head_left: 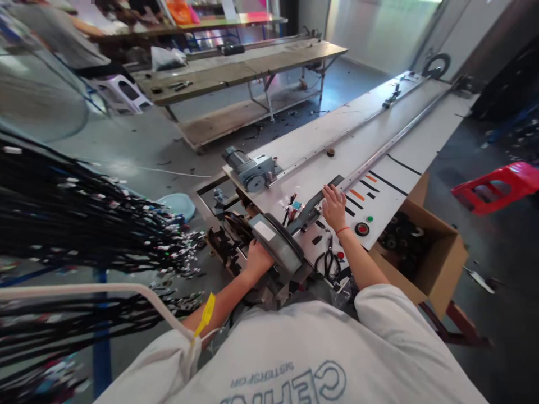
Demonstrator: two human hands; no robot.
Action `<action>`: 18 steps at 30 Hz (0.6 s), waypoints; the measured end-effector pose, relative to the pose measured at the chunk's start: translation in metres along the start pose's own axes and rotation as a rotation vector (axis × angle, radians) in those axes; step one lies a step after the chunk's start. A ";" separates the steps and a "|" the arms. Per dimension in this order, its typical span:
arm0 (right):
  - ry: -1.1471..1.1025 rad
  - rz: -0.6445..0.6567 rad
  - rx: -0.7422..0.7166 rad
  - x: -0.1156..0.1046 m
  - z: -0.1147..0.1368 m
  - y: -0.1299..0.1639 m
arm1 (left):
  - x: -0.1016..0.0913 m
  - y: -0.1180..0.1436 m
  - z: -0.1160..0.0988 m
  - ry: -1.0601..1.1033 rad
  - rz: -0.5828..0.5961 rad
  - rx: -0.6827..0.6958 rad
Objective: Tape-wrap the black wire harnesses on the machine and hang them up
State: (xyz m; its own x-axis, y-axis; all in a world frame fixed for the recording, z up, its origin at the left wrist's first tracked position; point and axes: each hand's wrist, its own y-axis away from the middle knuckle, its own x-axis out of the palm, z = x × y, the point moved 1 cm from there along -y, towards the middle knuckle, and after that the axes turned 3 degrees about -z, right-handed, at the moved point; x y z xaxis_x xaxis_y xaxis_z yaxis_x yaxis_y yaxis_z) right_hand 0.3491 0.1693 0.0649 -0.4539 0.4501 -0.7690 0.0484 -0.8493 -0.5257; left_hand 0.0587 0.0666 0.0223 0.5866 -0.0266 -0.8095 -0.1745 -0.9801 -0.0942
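Observation:
My left hand (pixel 257 259) reaches in beside a grey rounded machine housing (pixel 273 241) with a white label. Its fingers are mostly hidden behind that housing. My right hand (pixel 334 205) rests at the edge of a long dark metal bar (pixel 314 203), with its fingers stretched out. Small colourful wire ends (pixel 293 209) lie just left of the bar. Black scissors (pixel 329 264) lie on the near table edge, below my right wrist. Short black and orange strips (pixel 357 194) are laid out to the right of my right hand.
The long white table (pixel 311 137) carries rails, a grey motor (pixel 252 171) and a tape roll (pixel 330 152). Bundled black cables (pixel 126 219) hang at left. A cardboard box (pixel 446 258) stands at right, near a red stool (pixel 497 188). A person (pixel 59 33) sits at far left.

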 end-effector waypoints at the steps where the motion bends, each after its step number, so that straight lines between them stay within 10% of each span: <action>1: 0.061 -0.002 0.117 -0.007 -0.013 0.017 | -0.003 0.011 0.003 -0.008 -0.030 -0.005; 6: 0.269 0.178 0.808 -0.035 -0.092 0.084 | -0.014 0.077 0.042 0.122 -0.089 -0.245; 11: 0.210 0.315 0.862 -0.036 -0.114 0.096 | -0.008 0.116 0.078 0.273 0.244 -0.421; 18: 0.133 0.351 0.956 -0.038 -0.120 0.093 | -0.034 0.126 0.077 0.305 0.332 -0.497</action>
State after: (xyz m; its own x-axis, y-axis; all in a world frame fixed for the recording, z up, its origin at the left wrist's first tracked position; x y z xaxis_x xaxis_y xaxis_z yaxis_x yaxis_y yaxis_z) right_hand 0.4770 0.1061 0.0012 -0.4458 0.1115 -0.8882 -0.5960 -0.7772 0.2016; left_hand -0.0444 -0.0410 -0.0067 0.7745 -0.3248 -0.5429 -0.0419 -0.8826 0.4682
